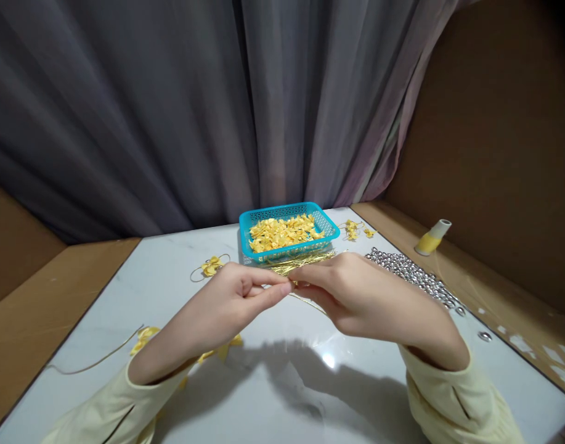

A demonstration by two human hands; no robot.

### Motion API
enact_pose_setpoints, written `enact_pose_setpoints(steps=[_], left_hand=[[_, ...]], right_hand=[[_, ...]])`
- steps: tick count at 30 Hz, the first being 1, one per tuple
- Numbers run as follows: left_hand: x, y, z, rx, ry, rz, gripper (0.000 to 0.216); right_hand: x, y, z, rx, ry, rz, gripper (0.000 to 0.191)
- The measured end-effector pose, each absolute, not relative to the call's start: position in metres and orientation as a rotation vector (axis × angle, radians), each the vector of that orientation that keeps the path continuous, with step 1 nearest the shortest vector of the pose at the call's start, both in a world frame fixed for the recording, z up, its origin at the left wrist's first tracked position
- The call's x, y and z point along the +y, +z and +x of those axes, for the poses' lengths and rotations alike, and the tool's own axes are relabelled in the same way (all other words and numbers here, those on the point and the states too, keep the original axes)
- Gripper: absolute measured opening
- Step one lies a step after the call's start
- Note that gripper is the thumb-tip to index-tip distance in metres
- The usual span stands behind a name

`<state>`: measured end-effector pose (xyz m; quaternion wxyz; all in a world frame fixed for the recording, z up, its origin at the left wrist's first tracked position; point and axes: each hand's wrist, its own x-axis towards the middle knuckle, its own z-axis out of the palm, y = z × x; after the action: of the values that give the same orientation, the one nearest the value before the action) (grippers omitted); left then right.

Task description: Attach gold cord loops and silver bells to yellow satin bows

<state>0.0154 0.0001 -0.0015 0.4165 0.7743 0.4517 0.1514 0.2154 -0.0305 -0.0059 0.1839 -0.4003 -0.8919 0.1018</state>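
Note:
My left hand (238, 299) and my right hand (360, 296) meet at their fingertips above the middle of the table, both closed in a pinch. A thin gold wire (310, 302) curves out just below the joined fingertips and passes under my right hand. The pinched part is mostly hidden by the fingers. Right behind the hands lies a bundle of gold wires (305, 261), partly covered by my right hand. A turquoise basket (245, 237) of yellow ribbon flowers (282, 234) stands beyond it.
A wire loop with a yellow flower (211, 266) lies left of the basket, and more yellow pieces (351, 229) lie right of it. Silver beads (411, 274) spread along the right side, near a yellow thread cone (432, 238). Another flowered wire (146, 339) sits by my left forearm.

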Motion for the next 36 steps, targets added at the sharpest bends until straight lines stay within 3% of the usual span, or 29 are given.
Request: enact_pose_setpoints(steps=[36], left_hand=[[-0.0017, -0.0009, 0.0154, 1.153, 0.366, 1.97, 0.034]], right_hand=[[-0.0312, -0.007, 0.2162, -2.519, 0.147, -1.182, 0.018]])
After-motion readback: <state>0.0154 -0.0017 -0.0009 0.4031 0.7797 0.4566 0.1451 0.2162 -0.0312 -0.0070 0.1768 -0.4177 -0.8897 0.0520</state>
